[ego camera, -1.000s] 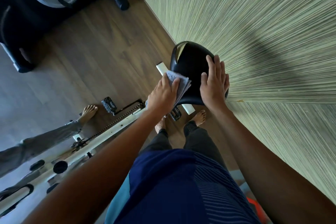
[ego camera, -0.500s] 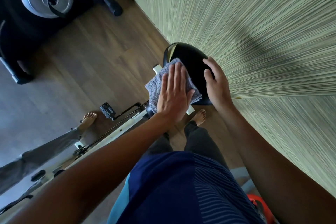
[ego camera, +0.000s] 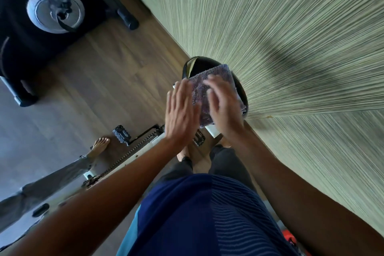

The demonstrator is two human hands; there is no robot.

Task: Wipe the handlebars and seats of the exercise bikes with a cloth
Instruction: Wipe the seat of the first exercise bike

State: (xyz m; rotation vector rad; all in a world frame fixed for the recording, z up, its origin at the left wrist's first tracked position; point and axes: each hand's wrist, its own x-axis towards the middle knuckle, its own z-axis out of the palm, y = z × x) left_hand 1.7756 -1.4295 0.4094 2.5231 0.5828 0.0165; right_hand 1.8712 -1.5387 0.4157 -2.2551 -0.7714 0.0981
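Note:
The black bike seat [ego camera: 197, 64] sits close to the striped wall, mostly covered by a grey-purple cloth [ego camera: 217, 78] spread flat on top of it. My right hand [ego camera: 224, 106] lies on the cloth with its fingers spread, pressing it onto the seat. My left hand [ego camera: 180, 110] is beside it with straight fingers, at the cloth's left edge and partly off it. Both hands are blurred by motion. No handlebars are in view.
The bike's white frame and chain [ego camera: 133, 147] run down to the left, with a black pedal [ego camera: 121, 134]. Another person's bare foot [ego camera: 99, 145] stands by it. A second machine with a silver flywheel [ego camera: 55, 10] is at top left. The green striped wall [ego camera: 291, 48] is close on the right.
The cloth slid from the seat's left side across its top. My right hand left the seat's edge and came onto the cloth; my left hand drew back to the cloth's left edge.

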